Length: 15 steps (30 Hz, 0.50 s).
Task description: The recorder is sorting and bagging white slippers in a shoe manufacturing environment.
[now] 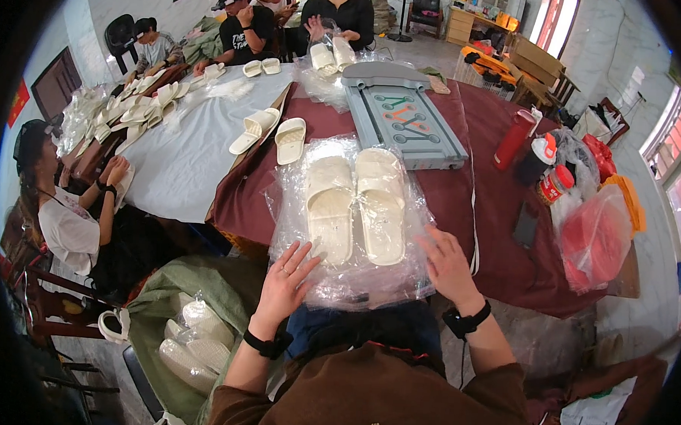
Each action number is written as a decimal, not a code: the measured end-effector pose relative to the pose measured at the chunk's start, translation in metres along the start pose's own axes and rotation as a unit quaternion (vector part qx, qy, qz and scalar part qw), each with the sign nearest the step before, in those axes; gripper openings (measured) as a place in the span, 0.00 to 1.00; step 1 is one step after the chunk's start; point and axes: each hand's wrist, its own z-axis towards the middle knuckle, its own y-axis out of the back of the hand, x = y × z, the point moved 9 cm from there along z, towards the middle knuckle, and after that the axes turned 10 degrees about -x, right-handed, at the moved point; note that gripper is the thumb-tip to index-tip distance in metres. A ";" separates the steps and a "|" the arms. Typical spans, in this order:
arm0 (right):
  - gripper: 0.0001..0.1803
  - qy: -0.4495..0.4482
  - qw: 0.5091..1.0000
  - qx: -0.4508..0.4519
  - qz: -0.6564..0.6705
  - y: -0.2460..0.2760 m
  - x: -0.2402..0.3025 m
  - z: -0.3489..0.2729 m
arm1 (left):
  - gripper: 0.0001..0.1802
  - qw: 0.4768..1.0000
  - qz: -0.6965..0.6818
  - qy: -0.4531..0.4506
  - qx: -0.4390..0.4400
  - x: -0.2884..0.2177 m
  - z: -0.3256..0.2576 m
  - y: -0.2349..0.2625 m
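A pair of cream slippers, the left slipper (330, 220) and the right slipper (381, 214), lies side by side, toes away from me, on clear plastic bags (337, 288) at the table's near edge. Whether the slippers are inside the top bag or on it, I cannot tell. My left hand (286, 280) is open, fingers spread, at the bags' left side near the left slipper's heel. On the other side my right hand (450, 269) is open too, its fingertips at the bags' right edge. Neither hand grips anything.
Two loose slippers (290, 140) and a grey folding stool (409, 120) lie beyond the bags. At right stand a red flask (515, 139), a jar (556, 184) and a red plastic bag (596, 237). A green sack (154, 303) holds bagged slippers at lower left. Several people sit around.
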 end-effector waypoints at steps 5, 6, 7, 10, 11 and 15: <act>0.19 0.136 0.988 0.065 0.014 -0.020 0.021 -0.011 | 0.20 0.999 -0.006 0.029 -0.015 0.025 -0.008 0.005; 0.15 0.142 0.986 0.085 0.030 -0.022 0.022 -0.013 | 0.18 0.999 -0.011 0.043 -0.011 0.033 -0.010 0.008; 0.15 0.140 0.986 0.084 0.031 -0.022 0.021 -0.014 | 0.16 0.998 -0.023 0.050 -0.015 0.038 -0.013 0.011; 0.13 0.123 0.988 0.072 0.051 -0.019 0.018 -0.019 | 0.15 0.998 -0.021 0.057 -0.025 0.032 -0.011 0.014; 0.13 0.121 0.989 0.055 0.063 -0.015 0.019 -0.018 | 0.15 0.998 -0.021 0.058 -0.025 0.024 -0.008 0.015; 0.08 0.115 0.985 -0.021 0.125 -0.005 0.016 -0.013 | 0.12 0.993 -0.064 0.014 -0.095 0.008 -0.006 0.021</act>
